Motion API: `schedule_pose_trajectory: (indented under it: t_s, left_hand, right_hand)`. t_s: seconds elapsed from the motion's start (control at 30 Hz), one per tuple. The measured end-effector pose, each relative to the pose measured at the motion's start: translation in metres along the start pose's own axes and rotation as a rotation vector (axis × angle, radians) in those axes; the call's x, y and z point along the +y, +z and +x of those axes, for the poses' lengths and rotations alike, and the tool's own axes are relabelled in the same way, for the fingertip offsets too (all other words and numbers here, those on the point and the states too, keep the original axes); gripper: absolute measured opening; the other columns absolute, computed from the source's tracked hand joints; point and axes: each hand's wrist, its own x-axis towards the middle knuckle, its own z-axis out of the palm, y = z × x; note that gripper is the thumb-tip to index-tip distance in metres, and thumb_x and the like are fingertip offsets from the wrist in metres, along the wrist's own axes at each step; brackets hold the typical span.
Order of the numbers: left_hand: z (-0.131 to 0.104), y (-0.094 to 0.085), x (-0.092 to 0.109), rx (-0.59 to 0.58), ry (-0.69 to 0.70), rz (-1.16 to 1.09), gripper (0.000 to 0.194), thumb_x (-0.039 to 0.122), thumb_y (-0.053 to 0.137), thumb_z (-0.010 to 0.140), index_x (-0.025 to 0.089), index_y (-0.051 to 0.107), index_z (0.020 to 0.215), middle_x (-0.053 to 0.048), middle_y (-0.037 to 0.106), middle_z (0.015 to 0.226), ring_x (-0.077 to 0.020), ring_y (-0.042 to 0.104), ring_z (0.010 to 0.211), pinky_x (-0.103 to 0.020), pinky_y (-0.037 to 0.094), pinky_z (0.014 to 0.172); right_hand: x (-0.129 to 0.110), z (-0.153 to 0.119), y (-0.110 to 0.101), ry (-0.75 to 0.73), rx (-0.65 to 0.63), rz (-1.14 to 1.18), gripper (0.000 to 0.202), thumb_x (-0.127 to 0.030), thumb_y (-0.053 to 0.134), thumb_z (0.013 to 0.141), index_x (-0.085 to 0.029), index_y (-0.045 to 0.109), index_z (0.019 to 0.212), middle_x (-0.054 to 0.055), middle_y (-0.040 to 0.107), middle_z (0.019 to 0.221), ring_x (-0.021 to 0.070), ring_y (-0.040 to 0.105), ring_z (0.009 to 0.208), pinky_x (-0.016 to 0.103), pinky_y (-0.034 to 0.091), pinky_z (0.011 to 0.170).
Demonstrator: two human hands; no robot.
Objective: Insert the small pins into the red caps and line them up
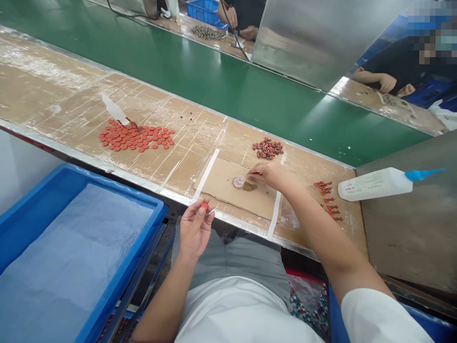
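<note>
My left hand (195, 227) pinches a small red disc (204, 206) between thumb and fingers at the table's front edge. Over the cardboard sheet (228, 175), my right hand (266, 174) has its fingers pressed together beside a small clear cup (239, 181); what they hold is too small to make out. A wet brown patch lies under the fingertips. Behind this hand is a pile of small dark and red pieces (268, 148). Many red discs (132, 138) lie spread out at the left.
A white bottle with a blue nozzle (374, 184) lies at the right, by several red figures (332, 208). A blue tray (71, 267) stands at the lower left. Beyond the green belt (200, 71), two people's hands work near metal panels (307, 38).
</note>
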Motion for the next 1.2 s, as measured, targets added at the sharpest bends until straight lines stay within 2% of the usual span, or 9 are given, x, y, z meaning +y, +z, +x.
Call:
schedule_pose_trajectory:
  t_s: [0.07, 0.17, 0.47, 0.57, 0.63, 0.77, 0.9, 1.03, 1.2]
  left_hand:
    - [0.001, 0.000, 0.001, 0.001, -0.003, -0.002, 0.021, 0.025, 0.079, 0.072, 0.024, 0.073, 0.092, -0.001, 0.073, 0.107, -0.0060, 0.070, 0.083, -0.013, 0.056, 0.075]
    - [0.002, 0.000, 0.001, -0.003, -0.007, -0.015, 0.021, 0.025, 0.078, 0.073, 0.024, 0.073, 0.094, -0.002, 0.072, 0.110, -0.0066, 0.070, 0.085, -0.013, 0.056, 0.077]
    - [0.002, 0.002, 0.003, 0.021, -0.021, -0.009, 0.023, 0.024, 0.079, 0.071, 0.023, 0.073, 0.093, -0.003, 0.072, 0.108, -0.0072, 0.070, 0.086, -0.013, 0.056, 0.078]
    - [0.004, 0.004, 0.003, 0.010, -0.023, -0.001, 0.026, 0.025, 0.080, 0.070, 0.024, 0.072, 0.095, -0.001, 0.072, 0.106, -0.0061, 0.069, 0.086, -0.012, 0.055, 0.079]
    - [0.007, 0.005, 0.002, -0.001, -0.011, 0.001, 0.028, 0.024, 0.080, 0.071, 0.025, 0.071, 0.097, 0.001, 0.072, 0.104, -0.0054, 0.069, 0.086, -0.012, 0.055, 0.079]
    - [0.017, 0.016, 0.001, -0.038, 0.042, 0.004, 0.027, 0.024, 0.079, 0.071, 0.025, 0.072, 0.097, 0.000, 0.072, 0.102, -0.0059, 0.069, 0.084, -0.013, 0.055, 0.077]
    - [0.031, 0.031, -0.002, -0.096, 0.068, 0.008, 0.024, 0.025, 0.079, 0.072, 0.025, 0.073, 0.096, -0.001, 0.072, 0.104, -0.0073, 0.070, 0.085, -0.015, 0.056, 0.077]
    - [0.045, 0.039, -0.009, -0.118, 0.112, 0.052, 0.025, 0.025, 0.079, 0.071, 0.023, 0.073, 0.095, -0.003, 0.072, 0.104, -0.0091, 0.070, 0.084, -0.018, 0.056, 0.078]
    - [0.056, 0.039, -0.018, -0.151, 0.138, 0.048, 0.023, 0.021, 0.078, 0.072, 0.023, 0.073, 0.094, -0.003, 0.073, 0.099, -0.0087, 0.070, 0.082, -0.017, 0.056, 0.076]
  right_hand:
    - [0.002, -0.003, 0.004, -0.051, 0.055, 0.040, 0.027, -0.037, 0.052, 0.091, -0.024, 0.074, 0.100, 0.006, 0.072, 0.099, 0.0205, 0.064, 0.092, 0.031, 0.047, 0.086]
    - [0.004, -0.007, 0.010, -0.050, 0.143, 0.089, 0.031, -0.037, 0.049, 0.092, -0.022, 0.073, 0.107, 0.008, 0.070, 0.098, 0.0195, 0.064, 0.090, 0.031, 0.048, 0.085]
    - [0.000, -0.007, 0.020, 0.075, 0.285, 0.292, 0.027, -0.035, 0.054, 0.088, -0.022, 0.073, 0.101, 0.006, 0.073, 0.096, 0.0185, 0.066, 0.086, 0.032, 0.051, 0.083]
    - [-0.002, -0.008, 0.024, 0.207, 0.316, 0.350, 0.028, -0.038, 0.060, 0.083, -0.020, 0.072, 0.101, 0.006, 0.074, 0.090, 0.0174, 0.066, 0.076, 0.032, 0.053, 0.076]
    - [-0.006, -0.010, 0.026, 0.282, 0.400, 0.475, 0.031, -0.041, 0.065, 0.079, -0.018, 0.072, 0.098, 0.006, 0.074, 0.086, 0.0174, 0.066, 0.072, 0.032, 0.054, 0.073]
    - [-0.023, -0.019, 0.030, 0.371, 0.629, 0.881, 0.035, -0.046, 0.073, 0.072, -0.018, 0.071, 0.093, 0.005, 0.072, 0.081, 0.0159, 0.066, 0.067, 0.030, 0.054, 0.064]
    - [-0.043, -0.027, 0.033, 0.430, 0.687, 1.114, 0.035, -0.044, 0.076, 0.070, -0.019, 0.070, 0.094, 0.004, 0.072, 0.081, 0.0133, 0.065, 0.064, 0.025, 0.049, 0.056]
    - [-0.056, -0.027, 0.035, 0.440, 0.675, 1.151, 0.038, -0.047, 0.076, 0.069, -0.019, 0.068, 0.094, 0.004, 0.072, 0.082, 0.0133, 0.065, 0.064, 0.025, 0.051, 0.057]
    - [-0.061, -0.023, 0.037, 0.407, 0.732, 1.048, 0.042, -0.049, 0.075, 0.071, -0.021, 0.066, 0.100, 0.004, 0.071, 0.085, 0.0147, 0.067, 0.069, 0.030, 0.056, 0.066]
